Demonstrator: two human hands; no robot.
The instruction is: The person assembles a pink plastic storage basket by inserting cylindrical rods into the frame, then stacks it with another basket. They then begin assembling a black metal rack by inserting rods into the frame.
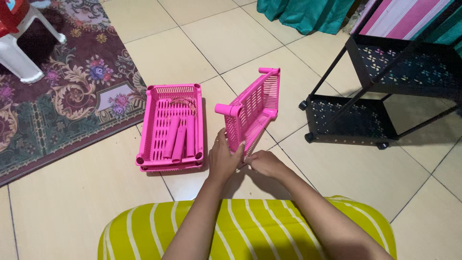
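Note:
A pink perforated plastic tray [252, 108] stands on its edge on the tiled floor, tilted, with round corner sockets showing. My left hand [224, 156] grips its near lower corner. My right hand [264, 163] touches the same lower edge from the right, fingers closed around it. To the left, a second pink tray [154, 123] lies flat on another one, with three pink tubes [182, 137] and a small brownish tangle inside.
A black metal rolling cart [380, 91] with perforated shelves stands at the right. A patterned rug [62, 91] covers the floor at the left, with a white plastic chair leg [19, 60] on it. Green fabric [308, 14] hangs at the top. My yellow striped lap [250, 231] fills the bottom.

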